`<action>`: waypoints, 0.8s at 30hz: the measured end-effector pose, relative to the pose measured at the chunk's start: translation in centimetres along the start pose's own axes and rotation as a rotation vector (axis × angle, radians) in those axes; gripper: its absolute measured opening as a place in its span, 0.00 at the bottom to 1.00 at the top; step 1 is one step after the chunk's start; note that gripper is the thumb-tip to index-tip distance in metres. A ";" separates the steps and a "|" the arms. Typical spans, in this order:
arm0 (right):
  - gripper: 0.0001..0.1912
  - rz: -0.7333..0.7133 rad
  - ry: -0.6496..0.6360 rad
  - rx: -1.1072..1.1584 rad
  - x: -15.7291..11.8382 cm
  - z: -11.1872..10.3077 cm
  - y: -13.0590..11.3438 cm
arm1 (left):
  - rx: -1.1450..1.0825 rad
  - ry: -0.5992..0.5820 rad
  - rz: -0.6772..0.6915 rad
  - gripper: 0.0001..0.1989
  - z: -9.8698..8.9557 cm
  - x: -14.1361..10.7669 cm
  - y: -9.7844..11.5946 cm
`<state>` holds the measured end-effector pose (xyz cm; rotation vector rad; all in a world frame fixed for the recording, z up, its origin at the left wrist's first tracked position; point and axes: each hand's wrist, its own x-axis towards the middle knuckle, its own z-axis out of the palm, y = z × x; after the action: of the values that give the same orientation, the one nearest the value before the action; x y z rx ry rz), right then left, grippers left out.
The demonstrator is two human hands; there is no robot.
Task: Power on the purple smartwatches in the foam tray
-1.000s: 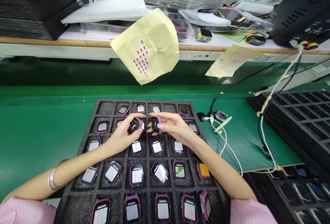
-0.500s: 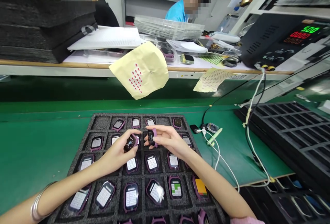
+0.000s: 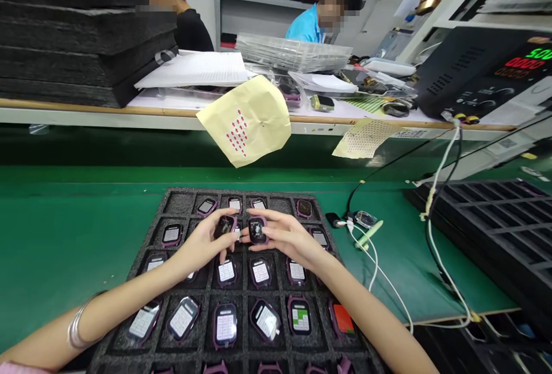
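A purple-cased smartwatch [image 3: 225, 226] with a dark screen sits in the grip of my left hand [image 3: 210, 240]. My right hand [image 3: 290, 236] pinches a second purple smartwatch [image 3: 257, 230], its dark face lit with a small picture and turned toward me. Both hands hover side by side over the back rows of a black foam tray [image 3: 200, 289]. Many of its compartments hold purple watches with white lit screens. One watch [image 3: 299, 316] shows green and white, and another [image 3: 342, 317] at the right shows red. My arms hide some compartments.
White and black cables [image 3: 374, 256] run down the right of the green table [image 3: 64, 236], beside a light green stick-like tool [image 3: 369, 234]. More black trays [image 3: 487, 236] lie at far right. A power supply [image 3: 483, 75] and stacked foam [image 3: 86, 52] occupy the shelf. Two people are behind it.
The view has shifted slightly left. The watch in my right hand has turned its face more toward me, and the left one has tilted. The right-hand tray watch's screen went from orange to red.
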<state>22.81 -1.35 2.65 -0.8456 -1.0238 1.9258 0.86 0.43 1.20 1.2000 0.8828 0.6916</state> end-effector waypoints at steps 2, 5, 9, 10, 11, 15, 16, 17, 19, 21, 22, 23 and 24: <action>0.25 0.026 0.005 0.039 0.2 -0.3 0.0 | -0.147 0.026 -0.051 0.24 0.0 0.1 0.5; 0.24 0.036 0.036 0.040 0.4 -0.5 0.0 | -0.326 0.030 -0.081 0.19 0.0 0.1 0.9; 0.23 -0.030 0.088 -0.003 0.4 -0.5 0.2 | -0.374 0.012 -0.070 0.19 -0.1 0.0 0.9; 0.23 -0.052 0.098 -0.015 0.4 -0.4 0.2 | -0.368 0.009 -0.061 0.19 -0.1 0.0 0.9; 0.23 -0.072 0.106 -0.028 0.4 -0.4 0.3 | -0.359 0.003 -0.054 0.19 -0.1 0.0 0.9; 0.22 -0.109 0.110 -0.080 0.3 -0.2 0.5 | -0.307 -0.024 -0.005 0.21 -0.2 0.0 0.8; 0.22 -0.114 0.107 -0.089 0.2 -0.2 0.5 | -0.298 -0.032 0.007 0.21 -0.2 0.0 0.8; 0.22 -0.119 0.103 -0.096 0.2 -0.2 0.6 | -0.294 -0.040 0.017 0.20 -0.2 0.0 0.8; 0.22 -0.129 0.095 -0.104 0.2 -0.3 0.6 | -0.293 -0.059 0.029 0.20 -0.2 0.0 0.7; 0.22 -0.138 0.093 -0.112 0.2 -0.3 0.6 | -0.290 -0.072 0.038 0.19 -0.2 0.0 0.7; 0.22 -0.141 0.095 -0.116 0.1 -0.3 0.7 | -0.286 -0.076 0.041 0.19 -0.2 0.0 0.7; 0.21 -0.145 0.099 -0.122 0.1 -0.2 0.7 | -0.278 -0.079 0.041 0.19 -0.2 0.0 0.7; 0.21 -0.150 0.104 -0.131 0.1 -0.2 0.7 | -0.267 -0.081 0.040 0.18 -0.2 0.0 0.7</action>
<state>22.67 -1.45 1.92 -0.9055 -1.1270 1.6872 0.68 0.77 1.89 1.0007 0.6767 0.7621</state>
